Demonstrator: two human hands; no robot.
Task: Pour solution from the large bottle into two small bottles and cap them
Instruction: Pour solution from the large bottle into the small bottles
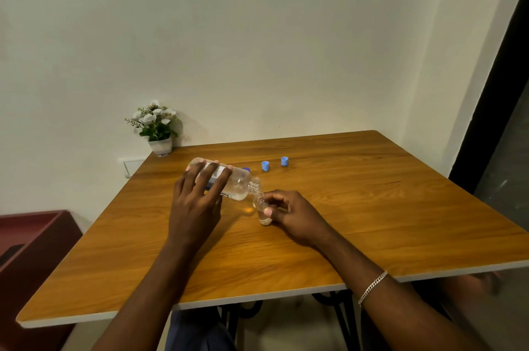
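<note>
Large bottle (229,184), clear plastic with a printed label, held tipped nearly level above the wooden table (372,207), its open neck lowered onto the mouth of a small bottle (263,211); the left hand (194,201) lies over the bottle's body, fingers spread across the label and thumb hidden beneath, gripping it. The small bottle stands on the table just under the neck, pinched between the thumb and curled fingers of the right hand (292,214), which is closed around it; a little clear liquid shows at its base. Beyond the left fingertips a dark blue cap (246,169) peeps out behind the large bottle, and farther off, past the right knuckles, two light blue caps (265,166) sit well apart from both hands. A second small bottle cannot be made out with certainty. A potted flower (157,127) stands at the far corner and a bracelet (372,287) circles the right wrist. Judged from appearance, the large bottle is light to moderate in weight, fairly stiff yet squeezable, and smooth enough to slip if wet, so the mid-body hold over the label seems soundest; the small bottle is light and easily toppled, best steadied low on its sides, clear of the mouth
</note>
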